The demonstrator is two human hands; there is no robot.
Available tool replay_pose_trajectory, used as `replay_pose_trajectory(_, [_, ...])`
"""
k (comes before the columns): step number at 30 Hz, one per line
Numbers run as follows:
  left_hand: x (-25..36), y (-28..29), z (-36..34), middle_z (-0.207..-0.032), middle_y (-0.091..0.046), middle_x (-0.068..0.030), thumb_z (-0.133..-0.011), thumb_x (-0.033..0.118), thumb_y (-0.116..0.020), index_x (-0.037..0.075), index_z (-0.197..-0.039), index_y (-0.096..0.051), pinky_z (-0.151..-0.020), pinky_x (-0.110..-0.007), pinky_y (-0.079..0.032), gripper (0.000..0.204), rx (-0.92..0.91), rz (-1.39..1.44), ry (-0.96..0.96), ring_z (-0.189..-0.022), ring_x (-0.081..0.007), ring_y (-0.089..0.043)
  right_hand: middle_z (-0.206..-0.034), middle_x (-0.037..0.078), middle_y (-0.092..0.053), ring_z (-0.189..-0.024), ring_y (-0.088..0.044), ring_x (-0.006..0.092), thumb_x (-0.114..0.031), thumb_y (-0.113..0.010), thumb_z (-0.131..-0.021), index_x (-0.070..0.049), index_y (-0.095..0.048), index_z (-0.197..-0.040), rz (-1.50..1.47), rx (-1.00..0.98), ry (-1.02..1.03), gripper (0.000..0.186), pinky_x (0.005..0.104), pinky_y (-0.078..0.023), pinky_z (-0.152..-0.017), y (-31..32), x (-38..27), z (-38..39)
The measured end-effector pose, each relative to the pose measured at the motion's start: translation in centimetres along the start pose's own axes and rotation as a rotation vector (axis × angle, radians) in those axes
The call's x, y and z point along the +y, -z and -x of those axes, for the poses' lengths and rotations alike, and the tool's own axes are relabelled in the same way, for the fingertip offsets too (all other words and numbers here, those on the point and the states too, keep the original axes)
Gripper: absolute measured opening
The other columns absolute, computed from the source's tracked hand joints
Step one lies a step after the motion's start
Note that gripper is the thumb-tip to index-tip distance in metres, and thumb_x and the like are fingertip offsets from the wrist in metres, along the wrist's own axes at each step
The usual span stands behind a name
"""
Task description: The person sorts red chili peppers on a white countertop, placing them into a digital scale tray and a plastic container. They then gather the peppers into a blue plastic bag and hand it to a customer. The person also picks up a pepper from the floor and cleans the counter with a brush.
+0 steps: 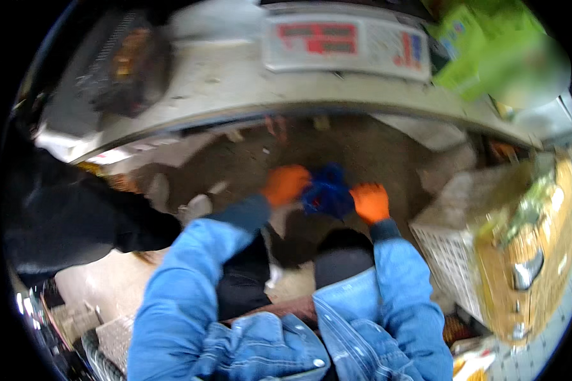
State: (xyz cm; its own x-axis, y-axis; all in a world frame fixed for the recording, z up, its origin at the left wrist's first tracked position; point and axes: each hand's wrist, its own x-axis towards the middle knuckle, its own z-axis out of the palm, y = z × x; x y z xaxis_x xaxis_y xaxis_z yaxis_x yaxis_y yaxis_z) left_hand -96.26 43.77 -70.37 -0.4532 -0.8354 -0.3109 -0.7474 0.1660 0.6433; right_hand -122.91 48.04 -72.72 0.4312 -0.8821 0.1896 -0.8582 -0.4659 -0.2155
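A crumpled blue plastic bag [327, 192] is stretched between my hands, in front of my knees and above the dark floor. My left hand [286, 185], in an orange glove and blurred by motion, is closed at the bag's left side. On the opposite side, my right hand [370, 202], also gloved in orange, has its fingers curled at the bag's edge. Something small and reddish shows at the bag's left part, too blurred to name.
A worktop [222, 82] spans the far side, bearing a white printed box [346, 43], a dark plastic container [130, 63] and green bags [489, 51]. On the right stands a white crate [448, 254] beside a taped carton [531, 254]. A dark-clothed person [82, 216] is at left.
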Motion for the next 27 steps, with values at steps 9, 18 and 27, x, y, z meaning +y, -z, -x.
replay_pose_trajectory(9, [-13.2,-4.5,-0.4,-0.083,-0.061,-0.0164,-0.082,0.025,-0.06,0.003,-0.082,-0.062,-0.071,-0.047,-0.045,0.022,0.01,-0.325,-0.019,-0.081,-0.0371,-0.058,-0.082,0.008,-0.063,-0.077,-0.062,0.0289,-0.019,-0.058,-0.081,-0.013,-0.065,-0.083,0.256,-0.373,-0.351,0.01,0.0429,-0.044,-0.071,-7.6,5.2,6.9])
replay_pose_trajectory(18, [-12.2,-1.2,-1.1,-0.1,-0.063,-0.0176,-0.081,0.034,-0.063,0.003,-0.104,-0.063,-0.081,-0.038,-0.046,0.039,-0.25,0.229,0.343,-0.094,-0.0321,-0.059,-0.095,0.01,-0.06,-0.088,-0.059,0.026,-0.017,-0.061,-0.083,-0.006,-0.066,-0.089,-0.216,-0.025,-0.758,0.013,0.0384,-0.046,-0.076,-8.7,3.4,5.3])
replay_pose_trajectory(27, [-5.0,-6.4,-3.8,-0.12,-0.055,-0.0114,-0.086,0.021,-0.058,0.007,-0.118,-0.055,-0.095,-0.035,-0.041,0.035,-0.104,0.337,-0.258,-0.112,-0.0243,-0.052,-0.099,0.014,-0.061,-0.09,-0.059,0.027,-0.023,-0.06,-0.083,-0.003,-0.065,-0.09,-0.873,-0.092,-0.336,0.022,0.0352,-0.047,-0.078,-2.6,-2.9,-3.0])
